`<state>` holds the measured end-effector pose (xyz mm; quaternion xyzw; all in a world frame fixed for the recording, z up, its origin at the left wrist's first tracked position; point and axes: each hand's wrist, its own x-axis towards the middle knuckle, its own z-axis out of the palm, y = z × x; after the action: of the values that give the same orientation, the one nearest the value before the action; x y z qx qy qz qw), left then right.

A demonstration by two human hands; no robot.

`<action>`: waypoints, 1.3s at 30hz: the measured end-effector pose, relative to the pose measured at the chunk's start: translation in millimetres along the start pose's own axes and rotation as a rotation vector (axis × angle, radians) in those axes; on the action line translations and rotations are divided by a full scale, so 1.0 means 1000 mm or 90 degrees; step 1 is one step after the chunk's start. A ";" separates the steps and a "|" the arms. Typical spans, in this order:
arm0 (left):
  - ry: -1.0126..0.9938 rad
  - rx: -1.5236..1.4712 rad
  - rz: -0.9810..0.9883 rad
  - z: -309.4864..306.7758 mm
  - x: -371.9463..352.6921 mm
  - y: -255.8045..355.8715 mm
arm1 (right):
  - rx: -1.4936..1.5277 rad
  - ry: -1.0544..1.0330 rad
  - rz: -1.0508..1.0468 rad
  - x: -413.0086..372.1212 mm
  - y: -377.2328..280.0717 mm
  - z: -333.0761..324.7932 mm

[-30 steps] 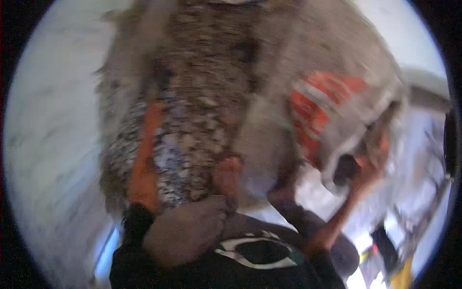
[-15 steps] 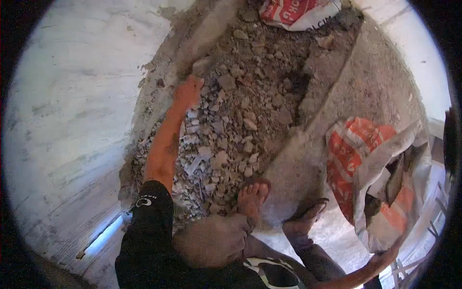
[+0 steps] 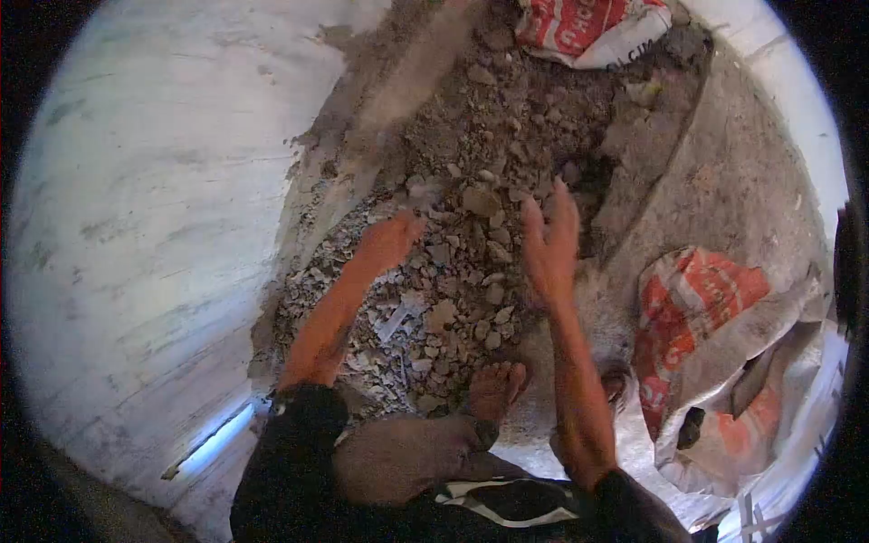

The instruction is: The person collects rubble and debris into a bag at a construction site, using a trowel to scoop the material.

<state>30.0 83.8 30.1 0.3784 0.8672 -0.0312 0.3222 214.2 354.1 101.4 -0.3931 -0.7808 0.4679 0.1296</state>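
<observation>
The right hand (image 3: pixel 548 240) hovers flat and empty, fingers spread, over the rubble (image 3: pixel 462 271). The left hand (image 3: pixel 391 240) lies on the stones, and I cannot tell whether it grips one. Judging by the heap, most of it is yet to be shifted from the floor (image 3: pixel 724 181), where it is banked against the white wall (image 3: pixel 136 226). An open sack (image 3: pixel 715 308) slumps at the right, another sack (image 3: pixel 579 27) beyond the heap.

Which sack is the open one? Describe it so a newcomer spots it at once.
Start at the grey rubble pile that fills the middle of the view. Past its right edge, beyond the right hand, lies a red-and-white woven sack. Unlike the other sack at the pile's far end, its mouth gapes open.
</observation>
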 end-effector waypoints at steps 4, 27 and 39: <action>-0.122 -0.156 -0.315 -0.069 -0.023 0.016 | -0.218 -0.008 0.063 0.055 0.077 0.067; -0.022 -0.014 -0.006 0.020 0.017 0.040 | -0.316 -0.234 -0.020 0.050 0.082 0.091; 0.106 0.163 0.127 0.040 -0.022 0.025 | -0.307 -0.223 0.022 0.009 0.047 0.086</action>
<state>79.2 75.8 15.7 0.5019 0.8380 -0.0778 0.1996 182.2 318.6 15.0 -0.3392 -0.8729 0.3322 -0.1124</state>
